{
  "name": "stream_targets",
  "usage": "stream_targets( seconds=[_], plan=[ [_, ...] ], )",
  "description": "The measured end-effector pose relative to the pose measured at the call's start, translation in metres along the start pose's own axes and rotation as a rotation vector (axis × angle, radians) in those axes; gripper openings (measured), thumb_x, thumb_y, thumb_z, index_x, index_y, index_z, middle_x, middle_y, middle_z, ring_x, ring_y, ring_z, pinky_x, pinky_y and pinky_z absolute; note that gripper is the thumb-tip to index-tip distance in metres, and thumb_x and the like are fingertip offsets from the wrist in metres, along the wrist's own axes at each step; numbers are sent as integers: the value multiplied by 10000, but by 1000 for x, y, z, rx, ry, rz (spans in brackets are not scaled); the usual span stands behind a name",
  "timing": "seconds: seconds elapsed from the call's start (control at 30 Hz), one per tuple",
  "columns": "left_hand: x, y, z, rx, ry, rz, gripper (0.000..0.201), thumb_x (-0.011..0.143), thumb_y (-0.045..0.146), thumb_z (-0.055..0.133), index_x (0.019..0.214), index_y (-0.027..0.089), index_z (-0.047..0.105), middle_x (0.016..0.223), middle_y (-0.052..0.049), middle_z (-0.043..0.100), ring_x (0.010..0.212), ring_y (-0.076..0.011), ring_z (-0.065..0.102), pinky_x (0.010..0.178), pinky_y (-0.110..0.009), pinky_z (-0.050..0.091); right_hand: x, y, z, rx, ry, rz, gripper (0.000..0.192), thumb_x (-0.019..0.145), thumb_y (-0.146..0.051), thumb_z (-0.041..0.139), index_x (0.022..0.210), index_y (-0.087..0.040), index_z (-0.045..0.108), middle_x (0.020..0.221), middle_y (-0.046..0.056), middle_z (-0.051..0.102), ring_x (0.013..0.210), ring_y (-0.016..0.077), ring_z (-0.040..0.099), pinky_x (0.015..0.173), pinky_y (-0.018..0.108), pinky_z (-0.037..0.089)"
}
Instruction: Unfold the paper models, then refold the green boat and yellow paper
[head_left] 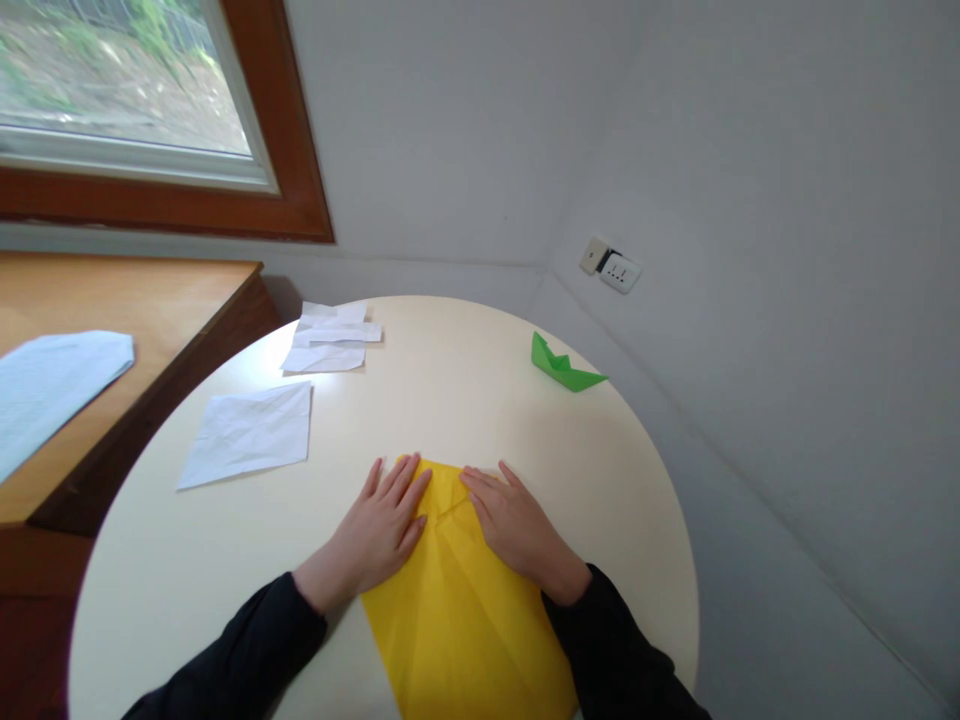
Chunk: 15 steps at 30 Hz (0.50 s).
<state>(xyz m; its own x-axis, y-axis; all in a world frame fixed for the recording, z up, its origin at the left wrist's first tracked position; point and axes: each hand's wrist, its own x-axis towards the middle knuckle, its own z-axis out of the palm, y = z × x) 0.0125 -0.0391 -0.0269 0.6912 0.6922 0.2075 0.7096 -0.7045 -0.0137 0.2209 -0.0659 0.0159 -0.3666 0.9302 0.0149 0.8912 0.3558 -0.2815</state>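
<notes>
I note both hands, left hand (379, 530) and right hand (514, 525), fingers flat, pressing the yellow paper (465, 620); top corners folded, most folding remains.

The large yellow folded paper sheet (465, 610) runs off the bottom edge, its far corners hidden under the left hand (379, 530) and right hand (517, 530). The pale blue paper sheet (52, 385) is cut by the left edge.

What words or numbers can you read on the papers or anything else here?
None can be read.
The yellow paper under both hands, the green paper boat and the white sheets show no print.
The wall socket has only holes, no label.
</notes>
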Motion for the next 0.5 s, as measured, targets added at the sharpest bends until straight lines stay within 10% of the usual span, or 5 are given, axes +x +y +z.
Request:
stream_targets(
  seconds=[0.5],
  plan=[
    [0,-1,4,-22,-17,-20,493,914,331,318,1365,136,368,1434,-147,369,1349,-256,279,1095,-500,182,-9,7,-21,33,-113,179,408,912,-148,283,1203,-132,569,1272,119,560,1203,190,507,1103,453,208]
  ],
)
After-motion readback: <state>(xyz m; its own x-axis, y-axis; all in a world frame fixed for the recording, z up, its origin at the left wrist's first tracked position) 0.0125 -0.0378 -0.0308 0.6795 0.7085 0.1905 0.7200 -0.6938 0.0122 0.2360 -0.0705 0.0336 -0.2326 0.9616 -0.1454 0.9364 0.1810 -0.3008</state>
